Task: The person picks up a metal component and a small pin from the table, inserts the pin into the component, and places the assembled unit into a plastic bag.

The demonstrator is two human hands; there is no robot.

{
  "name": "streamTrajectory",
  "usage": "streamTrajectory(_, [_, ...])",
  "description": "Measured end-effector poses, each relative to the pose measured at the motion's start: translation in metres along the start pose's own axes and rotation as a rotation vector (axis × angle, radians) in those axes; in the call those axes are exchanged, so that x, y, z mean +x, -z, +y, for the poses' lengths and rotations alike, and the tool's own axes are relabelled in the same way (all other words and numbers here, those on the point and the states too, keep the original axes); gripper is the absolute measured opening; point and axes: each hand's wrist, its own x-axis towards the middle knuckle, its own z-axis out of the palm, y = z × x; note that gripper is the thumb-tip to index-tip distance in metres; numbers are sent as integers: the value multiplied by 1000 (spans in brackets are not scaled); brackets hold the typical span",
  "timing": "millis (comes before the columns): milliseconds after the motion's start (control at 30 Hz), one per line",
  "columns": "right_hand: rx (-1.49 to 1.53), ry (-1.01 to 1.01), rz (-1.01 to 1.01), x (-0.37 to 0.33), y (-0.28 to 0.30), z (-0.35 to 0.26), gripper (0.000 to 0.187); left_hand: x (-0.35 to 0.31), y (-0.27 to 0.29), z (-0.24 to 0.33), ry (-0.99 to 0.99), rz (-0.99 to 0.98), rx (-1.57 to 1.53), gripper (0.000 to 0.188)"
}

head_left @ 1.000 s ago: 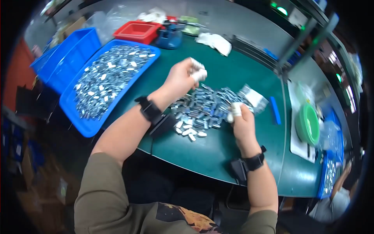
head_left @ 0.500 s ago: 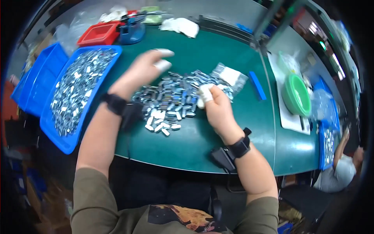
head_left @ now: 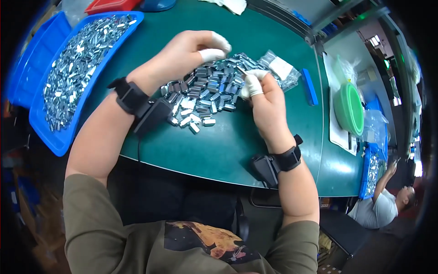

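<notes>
A heap of small, shiny metal pieces (head_left: pixel 212 89) is spread over the green tabletop between my hands. My left hand (head_left: pixel 185 52), with white finger covers on thumb and forefinger, hangs over the far left part of the heap. Those two fingertips come together; whether anything is between them cannot be made out. On the heap's right side my right hand (head_left: pixel 269 98) is closed in a pinch, also in white finger covers. The tip of a small metal piece (head_left: pixel 242 70) sticks out from its fingers, pointing toward my left hand.
A blue tray (head_left: pixel 57 146) full of similar pieces stands at the left beside another blue bin (head_left: pixel 34 59). Rightward lie a clear bag (head_left: pixel 292 81), a blue bar (head_left: pixel 309 86) and a green basin (head_left: pixel 349 109). Another person (head_left: pixel 376 212) sits far right by a blue tray.
My left hand has moved right, toward my right hand, and its thumb and forefinger have closed together. The metal tip now shows at my right fingers. The whole view has shifted.
</notes>
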Motion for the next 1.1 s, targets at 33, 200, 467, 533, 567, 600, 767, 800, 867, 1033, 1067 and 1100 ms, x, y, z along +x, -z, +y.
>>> streamTrajectory(33, [30, 26, 18, -2, 4, -1, 14, 0, -5, 3, 9, 11, 1, 16])
streamTrajectory(200, [-24, 64, 50, -7, 8, -7, 14, 0, -22, 13, 32, -142, -130, 15])
streamTrajectory(467, [-210, 70, -6, -7, 10, -9, 16, -5, -29, 36, -100, -63, 21, 16])
streamTrajectory(533, [-184, 33, -54, -8, 9, -13, 16, -10, -28, 42, -169, -81, 176, 16])
streamTrajectory(567, [-58, -45, -54, -10, 11, -18, 17, -12, -29, 44, -164, -76, 173, 16])
streamTrajectory(600, [69, -123, -56, -11, 11, -21, 19, -13, -30, 45, -183, -78, 151, 17])
streamTrajectory(767, [303, -187, -122, -9, 7, -16, 22, -11, -33, 32, -198, -40, -50, 15])
streamTrajectory(800, [298, -190, -127, -10, 9, -17, 22, -9, -33, 30, -193, -25, -133, 15])
streamTrajectory(867, [182, -155, -27, -9, 9, -15, 22, 0, -18, 28, -123, 102, -201, 12])
streamTrajectory(1033, [97, -176, 94, -5, 15, -10, 22, 11, 26, 15, 176, 313, 50, 18])
streamTrajectory(1067, [105, -170, 96, -4, 13, -10, 22, 10, 28, 10, 172, 309, 58, 18])
streamTrajectory(1100, [96, -155, 92, -5, 12, -11, 21, 8, 27, 6, 191, 204, 254, 17])
